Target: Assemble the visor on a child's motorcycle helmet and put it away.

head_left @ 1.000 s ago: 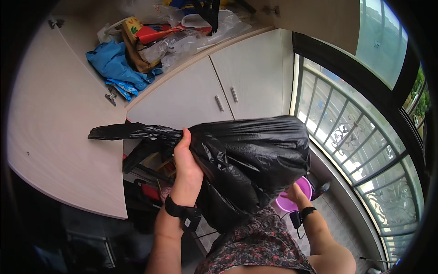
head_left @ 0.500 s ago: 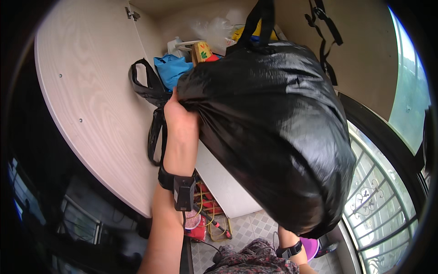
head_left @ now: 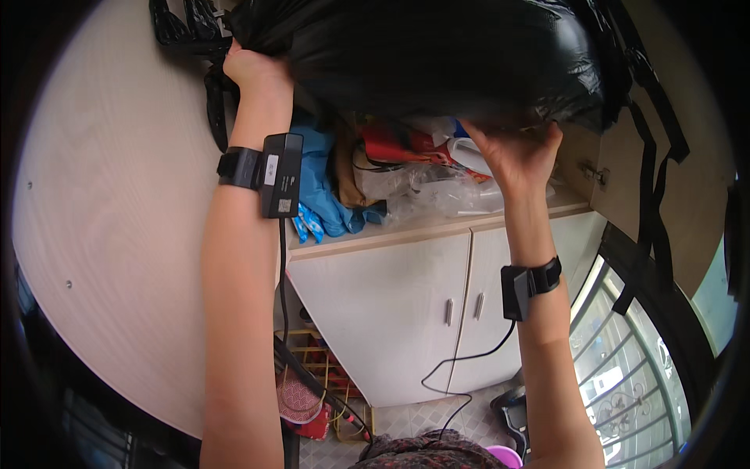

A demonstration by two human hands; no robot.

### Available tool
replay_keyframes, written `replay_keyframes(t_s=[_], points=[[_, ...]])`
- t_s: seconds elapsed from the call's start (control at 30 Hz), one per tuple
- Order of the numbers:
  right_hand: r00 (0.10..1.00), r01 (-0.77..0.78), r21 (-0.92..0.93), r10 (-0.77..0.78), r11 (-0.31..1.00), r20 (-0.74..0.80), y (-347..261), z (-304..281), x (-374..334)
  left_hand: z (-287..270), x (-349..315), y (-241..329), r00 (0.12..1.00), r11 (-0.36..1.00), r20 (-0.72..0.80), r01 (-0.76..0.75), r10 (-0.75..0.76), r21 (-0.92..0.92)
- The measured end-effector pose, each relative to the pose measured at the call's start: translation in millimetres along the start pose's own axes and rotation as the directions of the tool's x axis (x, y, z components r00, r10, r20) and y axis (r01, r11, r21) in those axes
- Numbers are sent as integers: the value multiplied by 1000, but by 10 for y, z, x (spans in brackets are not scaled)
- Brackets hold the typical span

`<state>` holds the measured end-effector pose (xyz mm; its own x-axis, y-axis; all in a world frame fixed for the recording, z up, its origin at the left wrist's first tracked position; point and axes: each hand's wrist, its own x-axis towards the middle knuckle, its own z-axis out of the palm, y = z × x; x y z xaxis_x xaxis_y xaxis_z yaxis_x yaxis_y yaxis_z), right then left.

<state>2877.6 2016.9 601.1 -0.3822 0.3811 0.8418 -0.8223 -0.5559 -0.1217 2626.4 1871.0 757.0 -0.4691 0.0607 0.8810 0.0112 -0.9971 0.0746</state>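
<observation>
A large, full black plastic bag is held up over the open upper cupboard. My left hand is closed around its gathered neck at the left; loose black handles hang beyond the fist. From below, my right hand bears the bag's right part, thumb and fingers spread against its underside and their tips partly hidden. Under the bag the cupboard shelf holds a blue bag, crumpled clear plastic and a red package. What lies farther back is covered by the bag.
A large open cupboard door stands left, another right with black straps hanging by it. Shut white lower doors are below. A wire rack is at lower left; a window grille lies right.
The black bag has risen and moved farther away, toward the upper cupboard. My right hand has come up from low down to the bag's underside; my left hand keeps its grip.
</observation>
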Motion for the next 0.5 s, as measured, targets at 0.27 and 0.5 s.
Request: replay_keyframes(t_s=[0.27,0.5], points=[[968,-199,-247,152,948,-200,-120,-1102,1920,-812,828,-1281,963,965,-66,261,-263,-32],[854,-423,-553,111,717,-509,-426,-2087,2466,-1484,1107,-1911,935,-440,-179,29,-304,897]])
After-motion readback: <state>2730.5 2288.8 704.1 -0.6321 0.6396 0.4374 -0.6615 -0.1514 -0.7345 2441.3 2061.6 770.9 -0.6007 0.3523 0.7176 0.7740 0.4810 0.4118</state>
